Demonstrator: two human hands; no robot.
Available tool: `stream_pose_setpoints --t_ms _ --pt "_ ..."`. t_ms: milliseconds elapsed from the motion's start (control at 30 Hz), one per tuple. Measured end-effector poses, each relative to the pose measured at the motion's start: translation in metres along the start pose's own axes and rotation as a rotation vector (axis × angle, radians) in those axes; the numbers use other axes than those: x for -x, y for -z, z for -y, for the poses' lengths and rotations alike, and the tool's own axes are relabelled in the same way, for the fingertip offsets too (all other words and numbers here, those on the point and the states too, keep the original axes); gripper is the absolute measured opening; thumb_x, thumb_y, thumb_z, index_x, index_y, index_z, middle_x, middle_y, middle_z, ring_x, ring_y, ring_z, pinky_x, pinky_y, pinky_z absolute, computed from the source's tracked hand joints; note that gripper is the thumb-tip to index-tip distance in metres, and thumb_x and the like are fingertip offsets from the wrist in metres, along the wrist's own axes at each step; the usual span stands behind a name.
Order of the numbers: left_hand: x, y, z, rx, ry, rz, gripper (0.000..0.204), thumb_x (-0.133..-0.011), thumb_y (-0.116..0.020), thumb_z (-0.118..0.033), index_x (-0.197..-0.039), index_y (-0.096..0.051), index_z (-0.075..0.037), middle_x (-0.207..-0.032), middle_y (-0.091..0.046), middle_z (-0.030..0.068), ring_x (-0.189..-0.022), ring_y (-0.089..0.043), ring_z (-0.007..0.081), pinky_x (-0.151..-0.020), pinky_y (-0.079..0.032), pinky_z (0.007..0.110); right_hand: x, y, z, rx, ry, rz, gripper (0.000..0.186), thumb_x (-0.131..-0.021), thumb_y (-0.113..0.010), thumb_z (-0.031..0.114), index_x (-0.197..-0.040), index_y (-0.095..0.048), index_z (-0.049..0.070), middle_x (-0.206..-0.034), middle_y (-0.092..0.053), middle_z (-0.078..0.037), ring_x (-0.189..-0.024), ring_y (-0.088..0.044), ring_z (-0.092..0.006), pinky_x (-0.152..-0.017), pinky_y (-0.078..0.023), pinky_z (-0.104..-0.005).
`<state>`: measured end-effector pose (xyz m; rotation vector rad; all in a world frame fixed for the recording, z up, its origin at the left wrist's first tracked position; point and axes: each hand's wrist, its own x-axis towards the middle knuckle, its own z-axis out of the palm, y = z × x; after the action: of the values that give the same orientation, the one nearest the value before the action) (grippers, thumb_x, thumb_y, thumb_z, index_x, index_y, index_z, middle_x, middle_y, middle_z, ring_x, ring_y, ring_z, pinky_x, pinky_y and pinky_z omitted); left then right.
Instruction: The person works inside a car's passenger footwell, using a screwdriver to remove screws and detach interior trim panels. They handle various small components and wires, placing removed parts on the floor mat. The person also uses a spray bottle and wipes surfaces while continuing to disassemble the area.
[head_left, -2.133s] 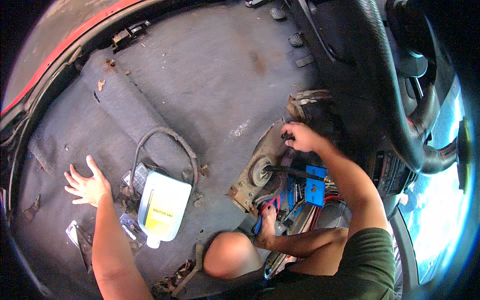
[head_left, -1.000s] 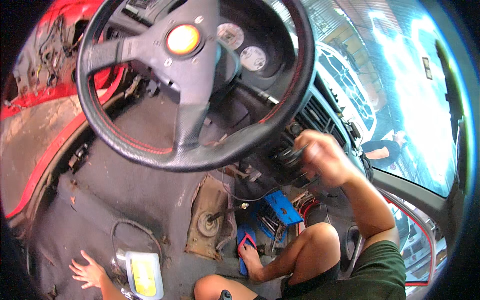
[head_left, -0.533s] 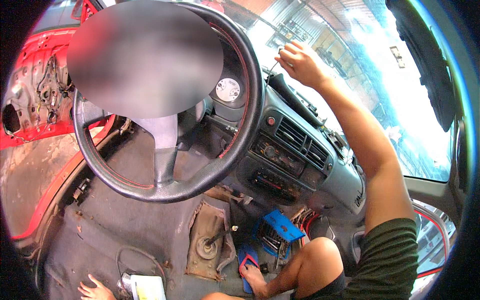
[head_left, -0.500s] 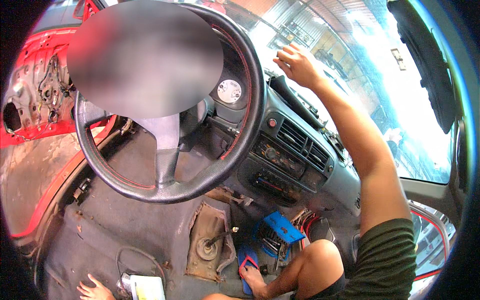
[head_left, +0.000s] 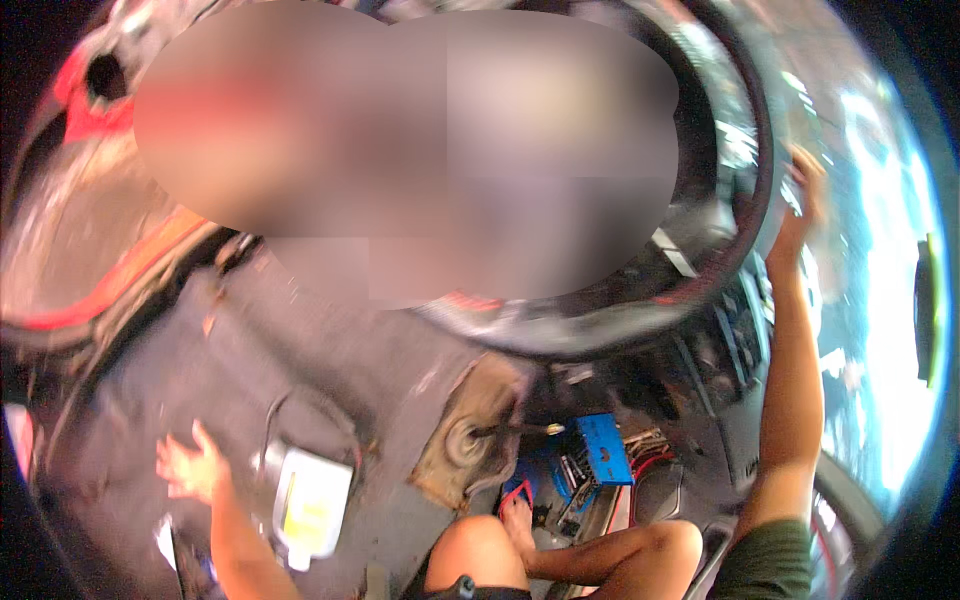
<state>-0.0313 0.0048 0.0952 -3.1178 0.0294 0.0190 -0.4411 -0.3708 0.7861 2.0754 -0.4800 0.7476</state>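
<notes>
My left hand [head_left: 190,463] is open with fingers spread, at the bare grey floor [head_left: 240,370] of a car, left of a white plastic jug [head_left: 325,480] with a yellow label. A cable [head_left: 275,405] loops beside the jug. My right hand [head_left: 803,190] is raised at the dashboard top by the windshield, just right of the steering wheel rim [head_left: 752,220]; motion blur hides whether it holds anything. Below the wheel stand a rusty shifter plate [head_left: 455,465] with a lever and an open blue tool box [head_left: 605,450]. The upper middle of the view is blurred out.
The red door opening [head_left: 120,295] lies at the left. The bright windshield [head_left: 880,300] fills the right. My bent legs and a foot in a blue and red flip-flop [head_left: 517,495] are at the bottom middle, among cables beside the tool box.
My right hand has risen from beside the shifter to the dashboard top near the windshield. The view has swung, shifting the wheel rightward in the picture. My left hand stays open by the jug.
</notes>
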Motion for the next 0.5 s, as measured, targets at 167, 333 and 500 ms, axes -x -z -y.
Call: stream_pose_setpoints --t_ms 167,333,500 --pt "-0.01 -0.013 0.0 0.067 -0.022 0.047 0.081 -0.096 -0.044 -0.076 -0.156 -0.042 -0.021 -0.169 -0.03 0.001 -0.158 -0.018 0.0351 -0.122 -0.014 0.072 0.148 0.032 0.179 -0.672 -0.381 0.424 0.023 -0.09 -0.069 0.015 -0.106 -0.07 -0.001 -0.106 -0.069 -0.015 -0.093 -0.065 -0.032 -0.086 -0.051 -0.0433" --pt "-0.011 -0.026 0.01 0.105 -0.007 0.073 0.082 -0.095 -0.047 -0.075 -0.156 -0.042 -0.021 -0.17 -0.027 0.0021 -0.159 -0.015 0.0355 -0.123 -0.011 0.071 0.119 -0.071 0.327 -0.916 0.148 1.26 0.026 -0.095 -0.068 0.025 -0.112 -0.068 0.007 -0.102 -0.07 -0.018 -0.094 -0.067 -0.0396 -0.085 -0.056 -0.0459" --pt "-0.01 -0.033 0.007 0.144 -0.012 0.031 0.082 -0.094 -0.05 -0.074 -0.154 -0.044 -0.02 -0.168 -0.029 0.0025 -0.159 -0.014 0.036 -0.123 -0.01 0.071 0.153 -0.261 0.42 -0.924 -0.211 1.489 0.039 -0.099 -0.067 0.033 -0.119 -0.066 0.0 -0.117 -0.071 -0.022 -0.114 -0.068 -0.0385 -0.097 -0.053 -0.0469"
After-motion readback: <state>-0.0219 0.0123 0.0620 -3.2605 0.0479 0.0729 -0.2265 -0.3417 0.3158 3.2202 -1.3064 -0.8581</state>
